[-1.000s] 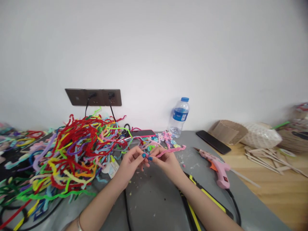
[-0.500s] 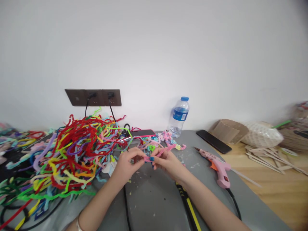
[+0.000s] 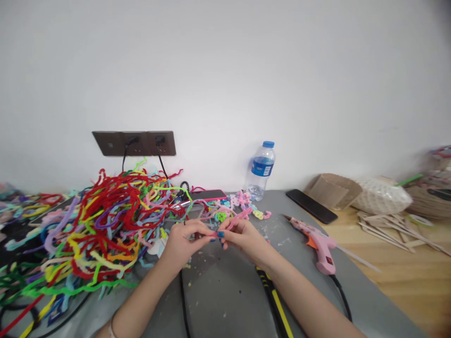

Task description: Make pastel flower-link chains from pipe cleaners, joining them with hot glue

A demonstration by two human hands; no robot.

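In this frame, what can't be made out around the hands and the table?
Head view only:
- How the pink pipe cleaner is bent between the left hand and right hand: fingers cover it.
- Water bottle label: too small.
- Items at the right edge: blurred, cut off.
- Glue gun cable: leaves the bottom edge.

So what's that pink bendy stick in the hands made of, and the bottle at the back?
The pink stick looks like a fuzzy pipe cleaner, probably soft fibres around thin wire: it keeps its bends. The bottle seems clear, glossy plastic with a blue cap; you can see through it.
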